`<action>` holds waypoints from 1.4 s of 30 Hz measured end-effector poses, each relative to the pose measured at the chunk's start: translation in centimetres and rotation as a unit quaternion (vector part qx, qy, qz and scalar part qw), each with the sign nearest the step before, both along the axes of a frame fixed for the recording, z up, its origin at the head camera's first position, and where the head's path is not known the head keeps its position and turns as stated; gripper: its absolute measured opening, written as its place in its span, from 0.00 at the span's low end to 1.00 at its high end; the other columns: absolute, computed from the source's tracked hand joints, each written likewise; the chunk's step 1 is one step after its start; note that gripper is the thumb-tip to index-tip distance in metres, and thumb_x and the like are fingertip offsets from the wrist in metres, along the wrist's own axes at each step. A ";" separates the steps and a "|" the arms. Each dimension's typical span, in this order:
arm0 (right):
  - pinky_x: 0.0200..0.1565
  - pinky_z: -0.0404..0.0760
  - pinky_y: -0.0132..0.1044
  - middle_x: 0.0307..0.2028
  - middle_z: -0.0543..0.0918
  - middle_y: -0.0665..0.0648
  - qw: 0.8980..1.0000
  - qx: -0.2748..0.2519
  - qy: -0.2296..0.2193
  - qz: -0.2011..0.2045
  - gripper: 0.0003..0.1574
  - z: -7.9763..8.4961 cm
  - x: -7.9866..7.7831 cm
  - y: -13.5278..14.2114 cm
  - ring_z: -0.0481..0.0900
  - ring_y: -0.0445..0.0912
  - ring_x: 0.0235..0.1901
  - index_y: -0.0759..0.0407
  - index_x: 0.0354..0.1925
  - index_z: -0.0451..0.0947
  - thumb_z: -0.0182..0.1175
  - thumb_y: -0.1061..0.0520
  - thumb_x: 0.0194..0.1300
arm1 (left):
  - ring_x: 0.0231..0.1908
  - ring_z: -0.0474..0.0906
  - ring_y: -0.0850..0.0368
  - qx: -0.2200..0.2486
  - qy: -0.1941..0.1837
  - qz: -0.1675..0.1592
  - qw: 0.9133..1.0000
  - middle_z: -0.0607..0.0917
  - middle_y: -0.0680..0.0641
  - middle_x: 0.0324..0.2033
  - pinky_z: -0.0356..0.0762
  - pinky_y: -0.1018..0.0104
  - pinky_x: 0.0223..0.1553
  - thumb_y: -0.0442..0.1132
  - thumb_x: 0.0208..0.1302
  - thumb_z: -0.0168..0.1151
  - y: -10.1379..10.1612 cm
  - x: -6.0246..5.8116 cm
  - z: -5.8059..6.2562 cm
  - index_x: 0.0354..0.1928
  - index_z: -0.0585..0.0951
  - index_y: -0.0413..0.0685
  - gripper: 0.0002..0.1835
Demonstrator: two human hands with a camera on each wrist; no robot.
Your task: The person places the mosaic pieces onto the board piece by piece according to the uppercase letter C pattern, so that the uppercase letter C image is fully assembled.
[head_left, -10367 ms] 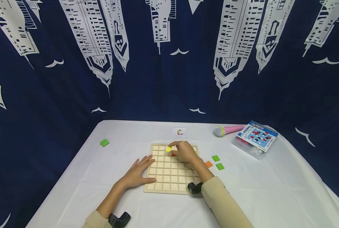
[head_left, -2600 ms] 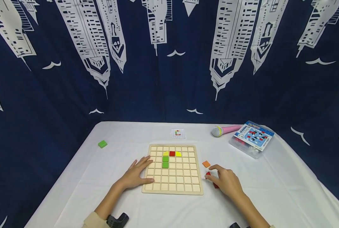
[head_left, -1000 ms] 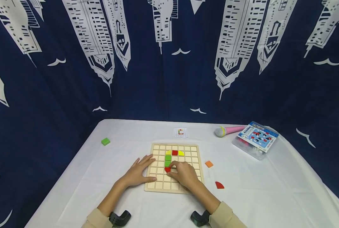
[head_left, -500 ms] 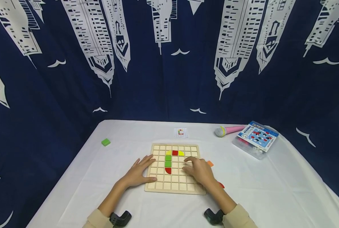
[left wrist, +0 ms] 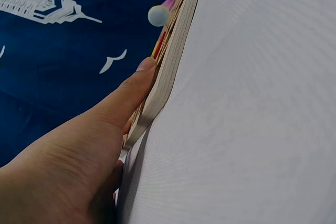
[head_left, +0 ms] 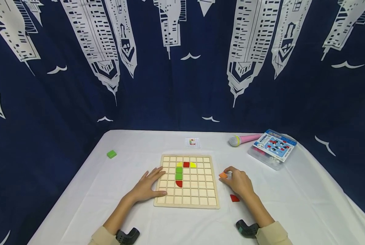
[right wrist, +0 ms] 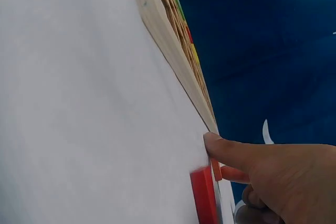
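Note:
My left hand (head_left: pixel 147 187) rests on the left edge of a wooden grid board (head_left: pixel 197 200), its fingers spread. In the left wrist view the thumb (left wrist: pixel 134 90) lies over the board's rim. On the board sit two green square tiles (head_left: pixel 179 173), a red square tile (head_left: pixel 186 164), two yellow tiles (head_left: pixel 193 165) and a red quarter-round tile (head_left: pixel 179 184). Right of the board, my right hand (head_left: pixel 239 182) pinches an orange square tile (head_left: pixel 223 175) between thumb and index finger. The right wrist view shows the orange tile (right wrist: pixel 216 169) partly hidden behind the thumb.
Another red tile (head_left: pixel 235 198) lies below my right hand. A green tile (head_left: pixel 111 154) is at the far left. Behind the board lies a small pattern card (head_left: pixel 192 143). A pink microphone (head_left: pixel 243 139) and a clear plastic box (head_left: pixel 272 149) lie at the back right.
Two green tiles, a red quarter-round tile and a second yellow tile have come onto the board. My right hand let go of the red tile, moved right and took the orange tile.

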State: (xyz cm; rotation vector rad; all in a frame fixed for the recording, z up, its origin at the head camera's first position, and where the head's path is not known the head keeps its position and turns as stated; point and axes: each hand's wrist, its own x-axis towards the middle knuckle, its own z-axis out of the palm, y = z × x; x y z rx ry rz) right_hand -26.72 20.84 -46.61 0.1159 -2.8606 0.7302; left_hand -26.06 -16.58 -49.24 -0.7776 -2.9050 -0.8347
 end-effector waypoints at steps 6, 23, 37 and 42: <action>0.15 0.56 0.33 0.13 0.64 0.50 1.000 -0.010 0.013 0.013 0.20 0.3 0.0 -0.3 0.59 0.42 0.15 0.59 0.39 0.81 0.69 0.48 0.51 | 0.69 0.45 0.49 0.001 0.002 -0.003 1.000 0.55 0.49 0.69 0.36 0.48 0.67 0.67 0.49 0.61 0.0 0.0 0.0 0.68 0.63 0.51 0.47; 0.25 0.73 0.31 0.20 0.81 0.47 0.978 0.012 0.056 0.199 0.15 1.1 1.7 -10.6 0.67 0.36 0.19 0.53 0.37 0.83 0.69 0.49 0.51 | 0.69 0.45 0.49 0.004 0.002 -0.004 1.000 0.55 0.49 0.69 0.36 0.48 0.67 0.68 0.49 0.60 -0.1 0.1 -0.1 0.67 0.63 0.51 0.47; 0.24 0.73 0.32 0.22 0.82 0.49 0.979 0.019 0.049 0.198 0.17 0.8 1.6 -10.7 0.67 0.37 0.20 0.52 0.38 0.83 0.69 0.46 0.51 | 0.69 0.45 0.49 0.003 0.000 -0.003 1.000 0.55 0.48 0.69 0.36 0.48 0.67 0.67 0.49 0.61 -0.1 0.1 0.2 0.67 0.63 0.50 0.47; 0.18 0.62 0.29 0.11 0.66 0.43 0.982 0.000 0.035 0.186 0.20 1.5 2.3 -8.3 0.59 0.35 0.15 0.53 0.42 0.82 0.70 0.48 0.50 | 0.69 0.45 0.48 0.001 -0.002 -0.003 1.000 0.55 0.48 0.69 0.36 0.48 0.67 0.67 0.49 0.61 0.0 0.2 0.3 0.67 0.63 0.50 0.47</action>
